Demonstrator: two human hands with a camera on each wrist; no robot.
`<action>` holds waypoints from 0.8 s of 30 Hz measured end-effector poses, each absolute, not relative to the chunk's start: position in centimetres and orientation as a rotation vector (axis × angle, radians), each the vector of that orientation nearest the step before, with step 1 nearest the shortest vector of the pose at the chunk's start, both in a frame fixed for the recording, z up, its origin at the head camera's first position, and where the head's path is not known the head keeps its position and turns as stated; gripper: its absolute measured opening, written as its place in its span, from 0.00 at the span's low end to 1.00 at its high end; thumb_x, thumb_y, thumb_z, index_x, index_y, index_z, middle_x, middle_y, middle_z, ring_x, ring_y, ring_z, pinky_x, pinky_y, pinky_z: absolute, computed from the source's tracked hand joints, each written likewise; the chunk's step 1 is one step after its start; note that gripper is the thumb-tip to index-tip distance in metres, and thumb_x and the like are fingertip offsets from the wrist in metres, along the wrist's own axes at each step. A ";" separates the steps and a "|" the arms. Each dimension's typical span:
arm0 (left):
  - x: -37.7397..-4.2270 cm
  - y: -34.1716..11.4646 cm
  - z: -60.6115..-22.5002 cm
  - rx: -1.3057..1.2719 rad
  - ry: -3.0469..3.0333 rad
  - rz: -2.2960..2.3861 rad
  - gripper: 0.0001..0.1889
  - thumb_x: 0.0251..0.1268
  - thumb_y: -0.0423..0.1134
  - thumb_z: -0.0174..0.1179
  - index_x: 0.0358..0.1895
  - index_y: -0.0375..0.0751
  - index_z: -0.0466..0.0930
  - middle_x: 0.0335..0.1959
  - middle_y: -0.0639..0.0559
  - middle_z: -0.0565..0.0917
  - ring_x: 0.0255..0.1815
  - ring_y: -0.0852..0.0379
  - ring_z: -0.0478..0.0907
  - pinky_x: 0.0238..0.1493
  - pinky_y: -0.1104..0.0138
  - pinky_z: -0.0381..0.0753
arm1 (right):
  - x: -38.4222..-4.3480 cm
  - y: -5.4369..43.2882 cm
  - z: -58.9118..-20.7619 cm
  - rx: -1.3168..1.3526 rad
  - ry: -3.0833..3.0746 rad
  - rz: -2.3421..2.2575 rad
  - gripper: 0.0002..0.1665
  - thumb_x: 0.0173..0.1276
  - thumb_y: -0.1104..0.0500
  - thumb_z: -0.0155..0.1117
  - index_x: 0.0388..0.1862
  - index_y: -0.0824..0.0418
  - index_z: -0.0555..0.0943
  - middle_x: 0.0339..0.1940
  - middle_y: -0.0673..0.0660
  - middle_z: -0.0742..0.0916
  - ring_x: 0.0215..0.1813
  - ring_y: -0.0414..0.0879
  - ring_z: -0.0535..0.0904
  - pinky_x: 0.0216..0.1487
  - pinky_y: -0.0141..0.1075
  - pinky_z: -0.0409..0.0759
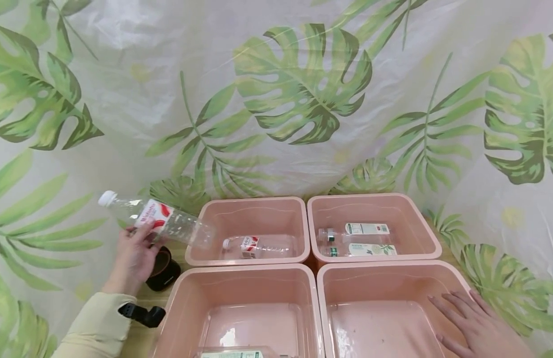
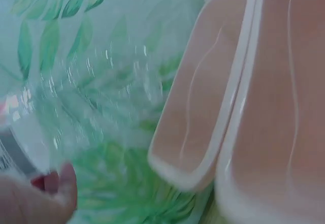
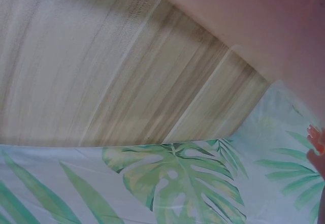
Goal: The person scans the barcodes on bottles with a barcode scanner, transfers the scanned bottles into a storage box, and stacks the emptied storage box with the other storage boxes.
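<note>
My left hand grips a clear plastic bottle around its red-and-white label, at the left of the back left bin. The bottle lies tilted, its white cap up at the left and its base overlapping that bin's rim. In the left wrist view the bottle's clear ribbed body stretches out beyond the thumb. My right hand, fingers spread, rests by the right rim of the front right bin. A similar red-labelled bottle lies inside the back left bin.
In the back right bin lie two clear bottles with pale green labels. Another bottle shows at the bottom of the front left bin. A black round object sits beside the bins on the wooden surface. A leaf-print sheet hangs behind.
</note>
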State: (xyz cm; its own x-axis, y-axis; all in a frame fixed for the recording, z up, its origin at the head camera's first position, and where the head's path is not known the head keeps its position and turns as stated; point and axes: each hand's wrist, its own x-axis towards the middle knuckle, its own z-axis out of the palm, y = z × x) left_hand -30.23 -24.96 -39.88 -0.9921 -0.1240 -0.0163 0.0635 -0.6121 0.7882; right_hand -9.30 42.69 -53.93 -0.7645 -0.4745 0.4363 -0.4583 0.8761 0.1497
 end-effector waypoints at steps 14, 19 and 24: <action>-28.7 -29.5 -42.1 0.700 -1.942 -1.845 0.30 0.62 0.42 0.75 0.51 0.59 0.57 0.43 0.54 0.67 0.36 0.63 0.68 0.28 0.77 0.71 | -9.4 42.7 -53.9 0.686 -2.554 -0.010 0.48 0.66 0.25 0.61 0.81 0.39 0.62 0.55 0.58 0.84 0.62 0.49 0.67 0.81 0.41 0.36; -28.2 -29.9 -44.1 0.711 -2.120 -1.656 0.29 0.61 0.47 0.75 0.50 0.54 0.59 0.41 0.53 0.68 0.36 0.61 0.67 0.29 0.76 0.70 | -9.3 42.8 -53.9 0.685 -2.567 -0.012 0.48 0.66 0.25 0.62 0.80 0.38 0.62 0.54 0.57 0.84 0.61 0.47 0.67 0.81 0.39 0.34; -27.9 -30.0 -45.7 0.702 -2.377 -1.343 0.35 0.62 0.56 0.72 0.54 0.38 0.60 0.43 0.46 0.70 0.42 0.51 0.68 0.37 0.66 0.69 | -9.3 42.6 -53.9 0.668 -2.602 -0.031 0.51 0.63 0.26 0.66 0.80 0.37 0.61 0.55 0.56 0.84 0.60 0.47 0.67 0.80 0.38 0.32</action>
State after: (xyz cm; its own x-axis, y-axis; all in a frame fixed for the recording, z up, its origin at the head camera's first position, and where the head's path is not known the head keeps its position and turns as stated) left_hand -27.87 -30.03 -45.67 -0.8278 -0.5599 0.0362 -0.2581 0.4372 0.8615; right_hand -9.27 42.61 -53.86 -0.7806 -0.4624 0.4205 -0.4521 0.8823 0.1309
